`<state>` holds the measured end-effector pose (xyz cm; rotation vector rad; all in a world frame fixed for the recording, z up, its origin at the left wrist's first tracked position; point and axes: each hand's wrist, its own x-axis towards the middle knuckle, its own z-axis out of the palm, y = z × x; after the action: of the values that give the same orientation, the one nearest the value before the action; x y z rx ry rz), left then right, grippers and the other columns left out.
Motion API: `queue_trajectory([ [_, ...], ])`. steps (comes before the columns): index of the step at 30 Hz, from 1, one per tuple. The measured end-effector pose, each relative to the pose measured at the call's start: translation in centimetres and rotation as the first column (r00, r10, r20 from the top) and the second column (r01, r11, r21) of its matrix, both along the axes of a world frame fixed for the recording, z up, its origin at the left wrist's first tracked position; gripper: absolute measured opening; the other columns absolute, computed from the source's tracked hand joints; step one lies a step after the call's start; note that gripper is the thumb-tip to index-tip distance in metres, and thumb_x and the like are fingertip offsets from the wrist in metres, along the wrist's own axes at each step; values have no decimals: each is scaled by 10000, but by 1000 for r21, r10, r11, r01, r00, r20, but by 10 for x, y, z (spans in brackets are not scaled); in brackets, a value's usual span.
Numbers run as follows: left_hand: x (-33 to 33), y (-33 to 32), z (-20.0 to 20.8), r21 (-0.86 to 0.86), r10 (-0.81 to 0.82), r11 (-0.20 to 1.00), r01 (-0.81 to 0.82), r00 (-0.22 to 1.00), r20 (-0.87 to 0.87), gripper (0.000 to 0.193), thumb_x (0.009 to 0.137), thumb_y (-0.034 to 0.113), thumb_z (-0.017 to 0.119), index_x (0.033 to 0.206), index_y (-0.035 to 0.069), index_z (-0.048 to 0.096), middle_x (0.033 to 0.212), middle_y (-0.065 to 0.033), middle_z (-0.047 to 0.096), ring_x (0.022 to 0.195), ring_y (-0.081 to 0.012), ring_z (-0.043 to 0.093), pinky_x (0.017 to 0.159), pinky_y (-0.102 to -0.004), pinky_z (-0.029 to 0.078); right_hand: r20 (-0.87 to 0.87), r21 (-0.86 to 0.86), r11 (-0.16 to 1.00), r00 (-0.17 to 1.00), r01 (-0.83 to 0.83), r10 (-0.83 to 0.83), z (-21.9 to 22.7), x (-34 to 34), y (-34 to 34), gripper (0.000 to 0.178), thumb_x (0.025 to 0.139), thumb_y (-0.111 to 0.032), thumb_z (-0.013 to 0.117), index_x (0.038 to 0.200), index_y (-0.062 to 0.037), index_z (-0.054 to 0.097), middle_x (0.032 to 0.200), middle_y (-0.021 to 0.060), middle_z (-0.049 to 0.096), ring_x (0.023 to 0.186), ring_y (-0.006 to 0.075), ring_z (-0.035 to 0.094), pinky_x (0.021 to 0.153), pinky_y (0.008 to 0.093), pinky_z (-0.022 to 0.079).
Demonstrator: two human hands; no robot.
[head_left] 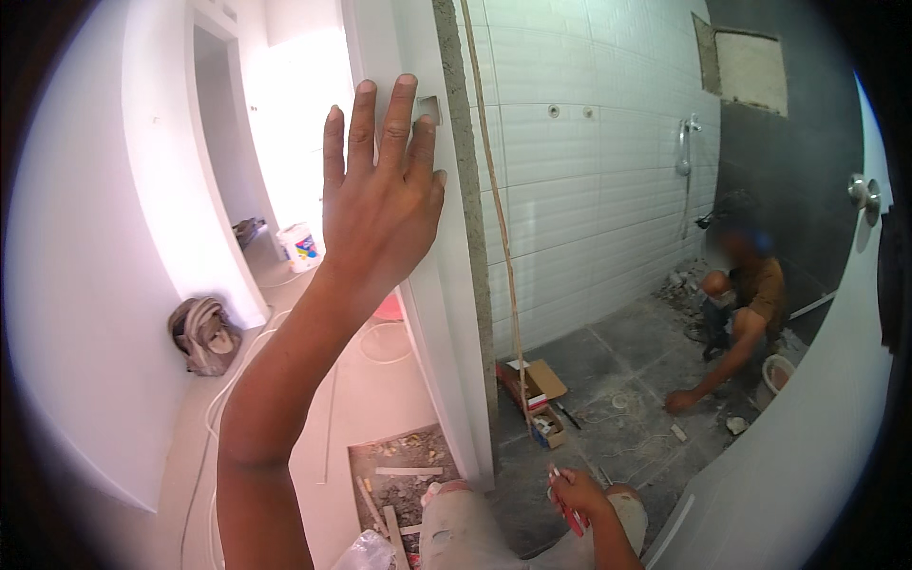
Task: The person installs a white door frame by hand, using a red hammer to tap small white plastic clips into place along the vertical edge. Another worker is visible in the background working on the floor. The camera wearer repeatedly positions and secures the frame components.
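Observation:
My left hand (pixel 385 180) is raised against the white door frame (pixel 418 228), its fingers stretched out and apart. Beside the fingertips, the frame has a small rectangular cut-out (pixel 428 108). Low down by my knee, my right hand (pixel 579 496) is closed around a slim red-handled tool (pixel 574 522); its exact kind is mostly hidden by my fingers. The white door (pixel 760 446) stands swung inward on the right, with a round metal knob (pixel 863 193).
Inside the tiled room a co-worker (pixel 760 294) squats, one hand at the floor, near a bucket (pixel 777 373). Opened cardboard boxes (pixel 545 382) lie by the wall, near a thin upright stick (pixel 494 190). Rubble and wood strips (pixel 391 522), a backpack (pixel 204 335) and a paint bucket (pixel 300 247) are left.

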<state>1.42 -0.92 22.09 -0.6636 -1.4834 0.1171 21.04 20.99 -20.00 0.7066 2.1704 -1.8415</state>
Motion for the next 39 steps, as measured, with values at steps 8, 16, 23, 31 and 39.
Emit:
queue_trajectory([
  [8,-1,6,30,32,-175,984,175,984,-13,195,858,125,763,1049,131,803,1469,-83,544,1434,-416,363,1143,-498,413,163,-196,980,987,35,-2,-104,12,-6,246,1008,-214,527,1054,6,628,708,106,649,538,202,632,480,376,509],
  [16,-15,15,32,11,-120,992,123,982,-146,120,891,93,714,1003,64,747,1301,-52,634,1304,-411,438,1083,-484,411,133,-387,869,952,307,-277,-151,21,7,163,976,-178,566,1032,-31,609,688,124,635,492,234,607,436,407,502],
  [23,-23,7,30,27,-357,931,365,923,-146,137,889,21,634,1026,12,635,1341,-121,629,1377,-452,414,1130,-519,370,159,-317,861,918,397,-364,-152,14,5,143,933,-123,555,1024,-14,577,685,147,627,493,245,605,424,414,506],
  [31,-21,-12,7,-91,-385,920,382,923,-18,106,861,67,738,948,31,786,1421,-159,594,1487,-443,349,1188,-567,350,141,-317,845,902,431,-407,-189,21,22,134,903,-101,507,1020,-38,507,696,158,600,482,271,590,408,452,506],
  [39,3,-19,187,338,-372,864,373,926,-71,973,891,390,800,1613,42,248,1591,-224,389,1403,-405,455,1160,-560,382,356,-523,689,863,502,-359,-218,30,31,180,976,-220,487,1002,-47,529,708,147,589,526,323,583,457,516,499],
])
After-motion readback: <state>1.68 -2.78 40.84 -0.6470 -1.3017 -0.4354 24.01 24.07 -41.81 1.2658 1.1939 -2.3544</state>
